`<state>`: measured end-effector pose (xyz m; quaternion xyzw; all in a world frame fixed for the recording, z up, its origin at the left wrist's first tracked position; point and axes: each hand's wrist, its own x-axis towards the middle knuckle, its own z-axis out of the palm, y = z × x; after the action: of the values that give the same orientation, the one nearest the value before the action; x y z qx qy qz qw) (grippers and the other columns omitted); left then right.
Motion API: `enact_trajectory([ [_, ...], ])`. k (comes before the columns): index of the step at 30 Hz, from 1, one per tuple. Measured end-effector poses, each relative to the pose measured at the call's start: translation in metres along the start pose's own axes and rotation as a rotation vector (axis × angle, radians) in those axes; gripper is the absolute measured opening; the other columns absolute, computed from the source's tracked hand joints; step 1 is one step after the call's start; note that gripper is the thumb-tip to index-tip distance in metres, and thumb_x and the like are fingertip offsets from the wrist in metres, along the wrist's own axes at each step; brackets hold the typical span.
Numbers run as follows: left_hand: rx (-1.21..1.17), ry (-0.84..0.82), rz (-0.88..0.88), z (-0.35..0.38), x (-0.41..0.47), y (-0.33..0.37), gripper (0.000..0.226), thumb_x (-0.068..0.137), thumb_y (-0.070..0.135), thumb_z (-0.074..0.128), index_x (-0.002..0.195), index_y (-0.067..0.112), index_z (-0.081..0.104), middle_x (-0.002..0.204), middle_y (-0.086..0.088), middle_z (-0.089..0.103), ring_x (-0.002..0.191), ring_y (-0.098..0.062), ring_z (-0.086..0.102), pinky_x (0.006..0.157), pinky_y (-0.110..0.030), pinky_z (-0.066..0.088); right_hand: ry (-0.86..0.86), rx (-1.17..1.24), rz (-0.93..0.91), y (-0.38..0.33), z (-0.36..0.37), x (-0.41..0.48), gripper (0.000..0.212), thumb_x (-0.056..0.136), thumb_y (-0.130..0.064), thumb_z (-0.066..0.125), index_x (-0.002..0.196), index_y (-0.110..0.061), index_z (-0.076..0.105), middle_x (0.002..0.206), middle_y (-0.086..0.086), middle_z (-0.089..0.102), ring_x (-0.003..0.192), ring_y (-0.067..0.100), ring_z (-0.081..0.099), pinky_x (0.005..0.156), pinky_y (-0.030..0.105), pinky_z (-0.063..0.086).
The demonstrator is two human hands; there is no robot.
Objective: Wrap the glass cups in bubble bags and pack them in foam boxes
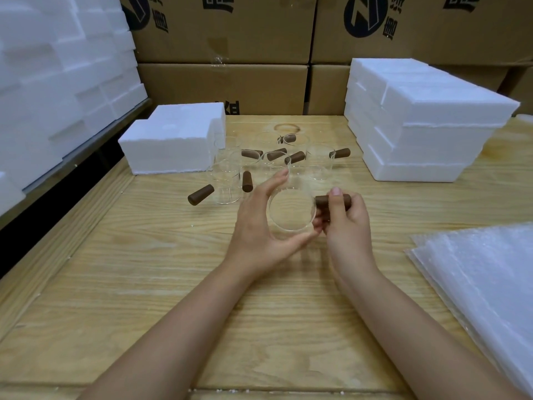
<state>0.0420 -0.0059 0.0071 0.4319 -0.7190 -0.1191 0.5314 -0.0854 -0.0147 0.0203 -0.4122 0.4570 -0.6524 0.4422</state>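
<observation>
Head view: the left hand (259, 223) curls round a clear glass cup (291, 210) held just above the counter (173, 284), its open mouth facing the camera. The right hand (346, 220) pinches the cup's brown handle (323, 201) between thumb and fingers. Beyond the held cup stands a cluster of more glass cups (271, 166) with like handles. Far left of it lies a low foam box (170, 145), and far right a stack of foam boxes (427, 134). Near right of the held cup lies a pile of bubble bags (484, 284). Behind all stand cardboard cartons (225, 33).
</observation>
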Motion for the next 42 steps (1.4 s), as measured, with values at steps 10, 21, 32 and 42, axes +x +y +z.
enact_trajectory([
  [10,-0.934,-0.038,-0.784,0.002,0.012,0.007,0.068,0.076,0.059,0.054,0.128,0.015,0.049,0.108,-0.015,0.070,0.083,-0.023,0.072,0.066,-0.032,0.060,-0.034,-0.196,-0.385,0.002,-0.003,-0.005,0.009,0.098,-0.023,0.043,0.095,-0.032,0.044,0.081,-0.011,0.061,0.074,-0.002,0.059,0.072,0.020,0.045],
  [21,-1.026,-0.031,-0.709,-0.002,0.011,-0.004,0.050,0.079,0.035,0.056,0.122,0.009,0.055,0.095,-0.011,0.074,0.081,-0.023,0.072,0.077,-0.031,0.059,-0.029,-0.010,-0.159,0.001,0.005,-0.016,0.047,0.067,-0.049,0.067,0.102,-0.028,0.044,0.091,-0.011,0.061,0.078,-0.008,0.059,0.068,0.009,0.045],
  [32,-0.818,0.021,-0.608,0.003,0.009,-0.001,0.048,0.079,0.045,0.068,0.120,0.024,0.055,0.101,0.004,0.073,0.108,-0.014,0.065,0.098,-0.027,0.047,-0.110,0.248,0.135,0.005,0.013,-0.020,0.069,0.049,-0.045,0.079,0.104,-0.013,0.052,0.111,0.011,0.063,0.088,0.010,0.068,0.087,0.028,0.055],
  [42,-0.834,-0.005,-0.626,0.004,0.007,-0.002,0.066,0.070,0.033,0.066,0.128,0.006,0.052,0.117,-0.007,0.069,0.113,-0.019,0.064,0.101,-0.030,0.047,-0.136,0.534,0.311,0.003,0.009,-0.013,0.041,0.070,-0.028,0.068,0.103,-0.006,0.055,0.083,0.008,0.069,0.084,0.019,0.064,0.082,0.026,0.055],
])
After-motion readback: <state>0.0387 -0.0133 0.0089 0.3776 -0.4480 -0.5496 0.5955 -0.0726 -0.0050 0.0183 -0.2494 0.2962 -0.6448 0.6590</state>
